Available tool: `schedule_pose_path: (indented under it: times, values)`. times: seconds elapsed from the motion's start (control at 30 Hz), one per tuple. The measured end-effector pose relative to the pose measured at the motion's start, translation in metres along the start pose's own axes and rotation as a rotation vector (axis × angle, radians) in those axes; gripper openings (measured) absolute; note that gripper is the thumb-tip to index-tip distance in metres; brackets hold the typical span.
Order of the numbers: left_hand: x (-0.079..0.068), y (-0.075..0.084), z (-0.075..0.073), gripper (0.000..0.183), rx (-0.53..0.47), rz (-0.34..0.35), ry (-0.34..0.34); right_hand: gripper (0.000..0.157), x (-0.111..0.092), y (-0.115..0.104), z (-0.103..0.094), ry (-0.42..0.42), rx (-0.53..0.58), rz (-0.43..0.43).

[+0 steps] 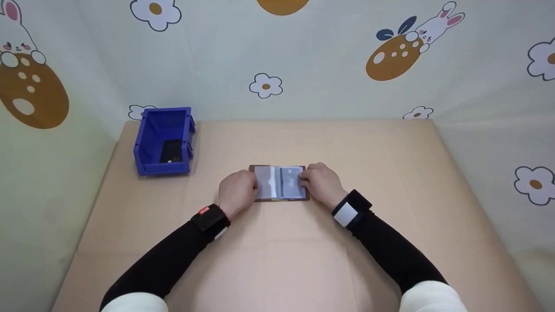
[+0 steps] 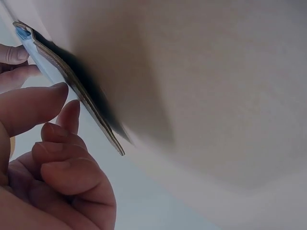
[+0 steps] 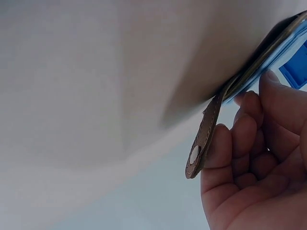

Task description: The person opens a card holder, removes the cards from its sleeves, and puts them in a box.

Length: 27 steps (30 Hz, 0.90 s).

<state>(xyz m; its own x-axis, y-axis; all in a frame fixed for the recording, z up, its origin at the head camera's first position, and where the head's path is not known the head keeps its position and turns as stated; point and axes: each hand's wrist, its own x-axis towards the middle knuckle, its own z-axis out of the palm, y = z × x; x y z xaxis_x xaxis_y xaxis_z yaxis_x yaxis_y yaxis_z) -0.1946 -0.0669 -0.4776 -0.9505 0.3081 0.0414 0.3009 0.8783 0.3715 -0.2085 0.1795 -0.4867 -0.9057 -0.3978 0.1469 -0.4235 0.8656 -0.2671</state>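
A brown card holder (image 1: 279, 200) lies spread on the table in the head view, its clear plastic sleeves (image 1: 265, 184) facing up. A pale card shows through the right-hand sleeve. My left hand (image 1: 237, 193) holds the left edge, fingers curled, with the thumb near the sleeves in the left wrist view. At the opposite edge my right hand (image 1: 323, 184) grips with curled fingers, the thumb at the sleeve edges. A closing strap (image 3: 204, 136) with a silver snap sticks out beside the right fingers. Part of each edge is hidden by the hands.
A blue plastic bin (image 1: 162, 168) stands at the table's back left, with a flat black object (image 1: 171, 151) inside. Patterned cloth walls (image 1: 225, 52) border the tan table (image 1: 277, 260) at the back and both sides.
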Motion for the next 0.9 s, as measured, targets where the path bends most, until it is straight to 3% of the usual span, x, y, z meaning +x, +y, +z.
schedule_pose_path:
  times: [0.9]
  values:
    - [-0.0032,0.0012,0.0043,0.008,0.028,-0.007,-0.006,0.014,-0.0004,-0.0039,-0.0005,0.023,-0.072,-0.065]
